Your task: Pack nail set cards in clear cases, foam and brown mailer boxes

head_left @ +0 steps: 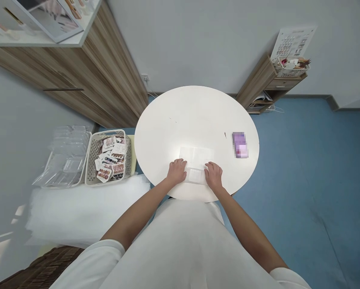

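Note:
On the white round table [195, 116], close to its front edge, lies a clear plastic case [195, 175]. A thin translucent sheet or lid [195, 155] extends from its far side. My left hand [176, 171] touches the left side of the case, thumb inward and fingers forward. At the right side my right hand [214, 175] touches it in much the same way. Whether the fingertips grip the plastic is too small to tell. A blurred purple item [240, 145] sits toward the table's right edge.
Left of the table stand a basket of nail sets on cards [127, 160] and a basket of clear plastic trays [70, 160]. White wrapping sheets [86, 208] lie in front of them. A wooden cabinet [113, 68] and a small shelf unit [255, 84] stand behind.

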{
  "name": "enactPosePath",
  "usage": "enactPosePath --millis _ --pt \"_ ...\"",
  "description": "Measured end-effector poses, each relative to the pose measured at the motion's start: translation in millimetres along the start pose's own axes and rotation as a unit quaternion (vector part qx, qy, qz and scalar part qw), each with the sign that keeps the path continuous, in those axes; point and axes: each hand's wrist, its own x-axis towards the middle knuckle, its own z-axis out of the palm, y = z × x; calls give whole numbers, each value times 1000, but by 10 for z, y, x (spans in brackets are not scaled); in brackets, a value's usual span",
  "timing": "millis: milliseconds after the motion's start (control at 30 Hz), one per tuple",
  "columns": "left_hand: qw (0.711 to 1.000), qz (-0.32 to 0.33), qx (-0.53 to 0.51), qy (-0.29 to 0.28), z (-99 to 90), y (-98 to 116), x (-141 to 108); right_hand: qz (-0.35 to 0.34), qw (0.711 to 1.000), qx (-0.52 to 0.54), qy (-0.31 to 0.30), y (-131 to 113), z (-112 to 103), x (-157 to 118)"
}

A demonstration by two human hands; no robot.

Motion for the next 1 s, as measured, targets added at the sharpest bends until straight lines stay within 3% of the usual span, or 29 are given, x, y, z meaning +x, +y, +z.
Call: enactPosePath --millis 100,200,333,500,800,1000 --pt "993 119 24 2 39 55 -62 -100 993 -16 -63 -22 -18 -90" --pt "988 151 29 -28 133 102 -95 -153 979 -45 -128 -59 27 -166" --pt "990 141 26 -17 180 127 -78 -137 981 -60 -125 -120 55 -154" --pt "988 150 27 -36 73 129 -61 -127 981 -31 -143 -141 -45 -142" --pt "986 150 -2 -77 180 141 -470 -108 972 14 -211 -162 -55 -530" --pt "987 102 -58 -108 67 102 -369 -39 961 106 -254 -154 -251 -343"
